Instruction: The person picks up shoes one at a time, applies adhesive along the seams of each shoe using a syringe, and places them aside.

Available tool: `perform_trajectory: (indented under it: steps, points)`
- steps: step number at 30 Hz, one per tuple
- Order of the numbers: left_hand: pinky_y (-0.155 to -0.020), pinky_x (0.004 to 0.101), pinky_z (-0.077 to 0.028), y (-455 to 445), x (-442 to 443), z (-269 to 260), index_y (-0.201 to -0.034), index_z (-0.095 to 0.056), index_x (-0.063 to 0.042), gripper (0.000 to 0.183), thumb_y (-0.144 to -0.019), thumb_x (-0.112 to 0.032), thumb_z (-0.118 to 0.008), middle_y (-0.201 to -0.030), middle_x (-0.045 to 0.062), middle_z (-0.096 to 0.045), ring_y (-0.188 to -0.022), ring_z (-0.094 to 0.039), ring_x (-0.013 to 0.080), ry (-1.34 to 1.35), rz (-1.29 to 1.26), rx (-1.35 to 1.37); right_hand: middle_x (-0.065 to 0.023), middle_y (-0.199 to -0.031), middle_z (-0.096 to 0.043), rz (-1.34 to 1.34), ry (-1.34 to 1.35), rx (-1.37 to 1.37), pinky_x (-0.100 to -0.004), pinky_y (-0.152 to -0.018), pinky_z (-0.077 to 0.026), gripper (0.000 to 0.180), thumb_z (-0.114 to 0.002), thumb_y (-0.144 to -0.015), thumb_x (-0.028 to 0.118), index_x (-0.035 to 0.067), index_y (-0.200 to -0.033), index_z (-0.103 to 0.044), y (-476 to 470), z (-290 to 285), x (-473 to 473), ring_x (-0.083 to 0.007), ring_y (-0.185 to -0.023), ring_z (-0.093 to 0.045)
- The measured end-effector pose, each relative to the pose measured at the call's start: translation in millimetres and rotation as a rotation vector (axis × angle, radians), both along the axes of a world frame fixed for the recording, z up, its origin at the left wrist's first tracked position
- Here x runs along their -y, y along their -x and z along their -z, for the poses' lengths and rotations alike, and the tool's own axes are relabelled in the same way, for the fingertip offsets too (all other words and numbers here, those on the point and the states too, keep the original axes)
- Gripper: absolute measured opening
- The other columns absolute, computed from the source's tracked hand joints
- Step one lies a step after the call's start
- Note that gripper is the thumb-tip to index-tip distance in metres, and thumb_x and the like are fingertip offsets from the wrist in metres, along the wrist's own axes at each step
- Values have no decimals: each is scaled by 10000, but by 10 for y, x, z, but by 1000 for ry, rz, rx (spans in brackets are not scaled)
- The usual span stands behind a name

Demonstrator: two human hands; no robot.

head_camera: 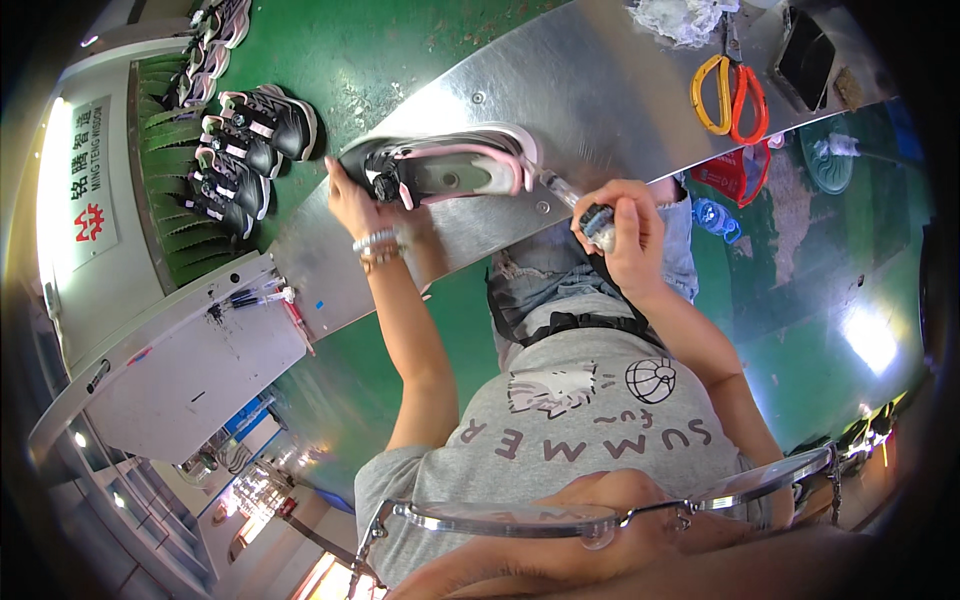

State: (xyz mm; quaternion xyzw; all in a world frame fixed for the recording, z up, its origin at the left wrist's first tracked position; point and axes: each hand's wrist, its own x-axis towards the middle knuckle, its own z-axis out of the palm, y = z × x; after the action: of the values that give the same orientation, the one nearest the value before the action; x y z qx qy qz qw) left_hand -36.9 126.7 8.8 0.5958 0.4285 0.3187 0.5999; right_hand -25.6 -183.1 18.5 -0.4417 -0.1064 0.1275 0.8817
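Note:
On the metal table (495,217) lies a black and pink sneaker (450,176), its opening facing up and its heel towards the right. My left hand (352,206) holds it at the toe end, the palm partly hidden under the bracelets' side. In my right hand (621,232) is a clear syringe-like applicator (561,187), with something dark and something whitish bunched in the fingers. The applicator's tip meets or nearly meets the sneaker's heel; contact cannot be told for sure.
Scissors with orange and yellow handles (729,97), a crumpled white wad (679,19) and a black phone-like device (804,60) lie at the table's far right. Several finished-looking sneakers (240,142) stand on the left beside a green slatted belt (180,255). Pens (259,296) lie on a white ledge.

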Motion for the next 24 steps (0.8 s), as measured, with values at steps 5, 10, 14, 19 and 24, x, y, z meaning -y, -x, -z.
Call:
perform_trajectory:
  steps: [5,10,14,19,24]
  points:
    - [-469,190,-450,819,197,-118,-820,-569,-4,290,-890,-278,-504,-652,8,-565,-509,-523,69,156,17,-51,-125,-772,-578,-42,63,-107,-206,-490,-394,197,-358,-944,205,36,-963,-458,-74,-64,-44,-96,-561,-490]
    - [-497,218,-516,1441,499,-329,-879,-558,-11,259,-892,-262,-497,-585,-17,-532,-490,-553,74,397,211,-296,-112,-771,-576,-73,99,-101,-192,-461,-381,221,-360,-945,224,35,-939,-475,-55,-82,-35,-81,-537,-478]
    - [-613,266,-552,1750,738,-270,-1045,-517,45,290,-910,-204,-455,-840,82,-627,-672,-635,144,499,372,-326,-104,-758,-573,-80,159,-115,-184,-439,-365,213,-357,-947,212,35,-942,-475,-40,-226,-57,-72,-526,-470]
    - [-706,317,-540,1761,941,-244,-1138,-437,52,346,-854,-115,-543,-989,111,-604,-849,-616,179,636,526,-285,-103,-745,-567,-130,194,-134,-188,-433,-359,214,-356,-947,211,33,-940,-475,-26,-336,-45,-72,-515,-461]
    - [-876,312,-440,1675,1067,-101,-1223,-382,44,660,-678,-115,-718,-1080,108,-569,-972,-564,186,658,717,-161,-117,-721,-555,-121,201,-140,-191,-432,-360,223,-343,-950,215,31,-927,-466,12,-415,-6,-82,-491,-450]
